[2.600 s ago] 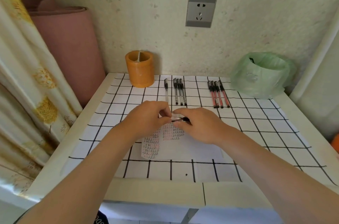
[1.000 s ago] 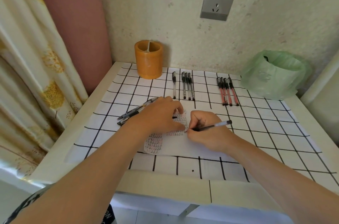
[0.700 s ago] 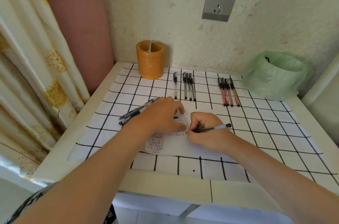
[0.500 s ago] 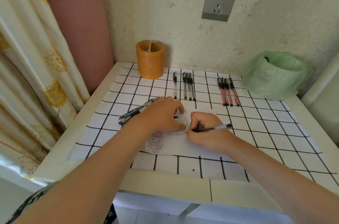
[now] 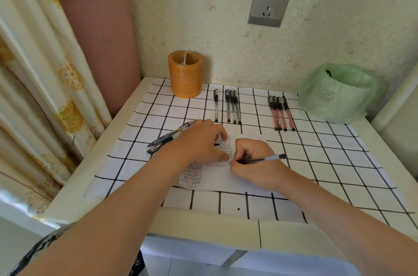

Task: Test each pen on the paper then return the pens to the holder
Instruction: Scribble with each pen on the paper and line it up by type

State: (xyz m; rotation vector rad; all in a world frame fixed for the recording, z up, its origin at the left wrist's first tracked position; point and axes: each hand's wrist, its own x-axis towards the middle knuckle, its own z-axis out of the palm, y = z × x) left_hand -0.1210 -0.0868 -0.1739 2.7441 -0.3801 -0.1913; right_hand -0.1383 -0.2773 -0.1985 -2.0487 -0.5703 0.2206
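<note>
My right hand [image 5: 255, 162] grips a black pen [image 5: 265, 158] with its tip down on the white paper [image 5: 228, 181], beside rows of small written marks. My left hand [image 5: 199, 142] rests on the paper with bent fingers, and a small black pen cap [image 5: 216, 144] shows pinched under them. Three dark pens [image 5: 168, 137] lie slanted behind my left wrist. Several black pens [image 5: 231, 106] and several red pens [image 5: 280, 114] lie in rows farther back. The orange holder [image 5: 185, 74] stands at the back left, with no pens showing in it.
A checked cloth [image 5: 328, 162] covers the small white table [image 5: 203, 223]. A green plastic bag [image 5: 339, 92] sits at the back right. A pink roll [image 5: 99, 38] and a curtain [image 5: 34, 72] stand to the left. A wall socket [image 5: 269, 4] is above.
Earlier both hands met over the pen in front of me. Now they are apart, my right hand writing with the pen, its rear end dipping slightly, my left lying still on the paper.
</note>
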